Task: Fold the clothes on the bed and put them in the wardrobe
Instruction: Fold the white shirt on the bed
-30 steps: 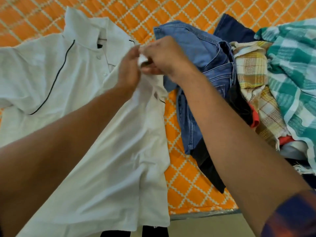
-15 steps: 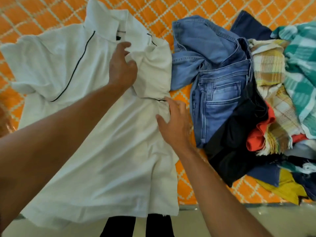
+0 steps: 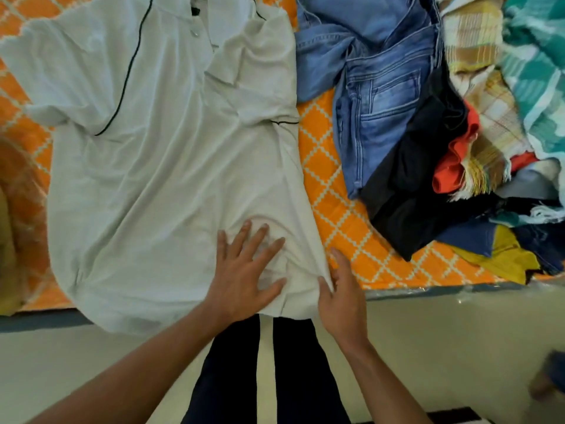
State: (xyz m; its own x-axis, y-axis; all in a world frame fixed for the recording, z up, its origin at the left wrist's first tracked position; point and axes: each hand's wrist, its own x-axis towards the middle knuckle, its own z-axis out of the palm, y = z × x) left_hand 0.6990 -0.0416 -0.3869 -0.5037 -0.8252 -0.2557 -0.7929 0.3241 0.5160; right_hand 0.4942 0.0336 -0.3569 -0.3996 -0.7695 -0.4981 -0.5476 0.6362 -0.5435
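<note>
While a white polo shirt (image 3: 159,166) lies front-up on the orange patterned bed cover (image 3: 330,185), a person holds down its hem at the bed's near edge.
Left hand (image 3: 244,270) rests flat on the fabric, fingers spread; right hand (image 3: 344,292) pinches the shirt's side edge between thumb and fingers. Blue jeans (image 3: 382,96) and heaped clothes (image 3: 412,179) lie to the right.

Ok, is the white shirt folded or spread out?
Mostly spread: the white shirt lies flat on the bed, only one sleeve folded inward.
</note>
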